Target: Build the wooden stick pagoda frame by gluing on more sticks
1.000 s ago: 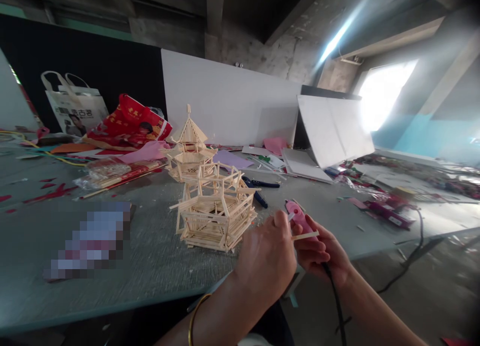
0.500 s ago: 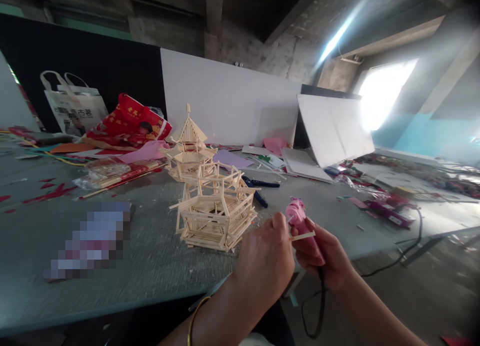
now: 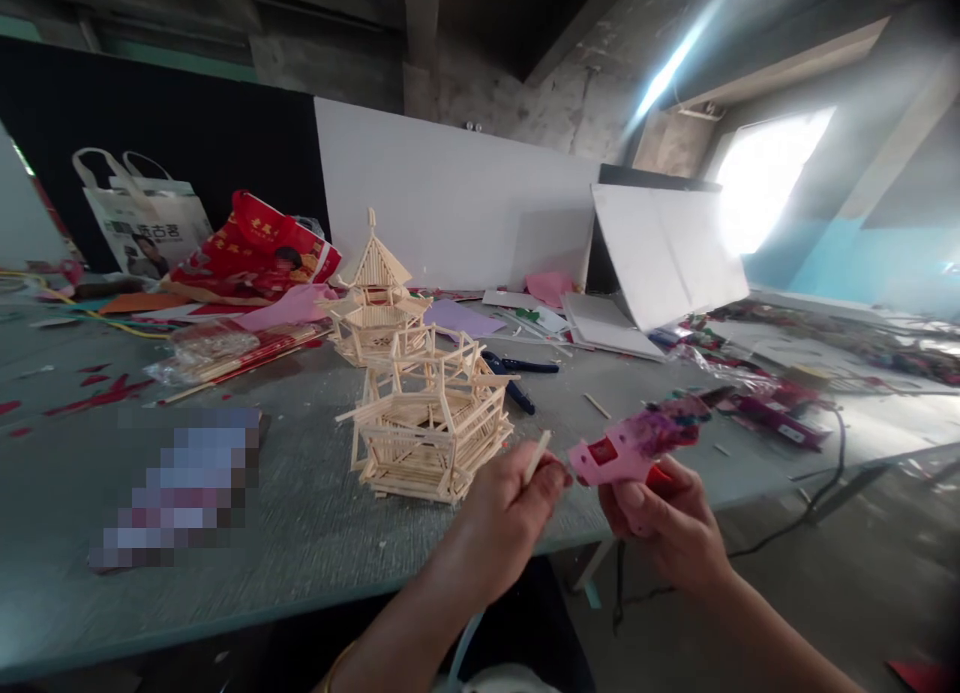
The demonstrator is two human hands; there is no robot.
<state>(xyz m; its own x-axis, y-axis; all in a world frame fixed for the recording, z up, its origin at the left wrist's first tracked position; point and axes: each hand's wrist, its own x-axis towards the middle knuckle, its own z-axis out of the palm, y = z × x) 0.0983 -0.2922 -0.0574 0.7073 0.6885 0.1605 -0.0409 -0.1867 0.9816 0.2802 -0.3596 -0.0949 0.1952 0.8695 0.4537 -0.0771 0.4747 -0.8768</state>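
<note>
My right hand (image 3: 671, 528) is wrapped around a pink hot glue gun (image 3: 619, 453), which lies nearly level with its dark, smeared end pointing away to the right. Between the closed fingers of my left hand (image 3: 510, 508) a short, pale wooden stick (image 3: 536, 458) points upward. My left fingertips are near the gun's back end; whether they touch it I cannot tell. Left of my hands stands a many-sided frame of wooden sticks (image 3: 431, 433), open at the top. Behind it rises a pagoda-like stick model (image 3: 379, 308) with a pointed roof.
Dark-handled pliers (image 3: 521, 366) lie right of the frame. A loose stick (image 3: 598, 405) rests on the grey table (image 3: 315, 533). A blurred-out flat object (image 3: 180, 483) lies left. Behind are a red bag (image 3: 255, 253), bundled sticks and coloured paper. A cable hangs below the table edge.
The glue gun has turned from upright to nearly level, its dark end swinging right. My left hand has drawn slightly left, and its stick has tipped from sideways to upward.
</note>
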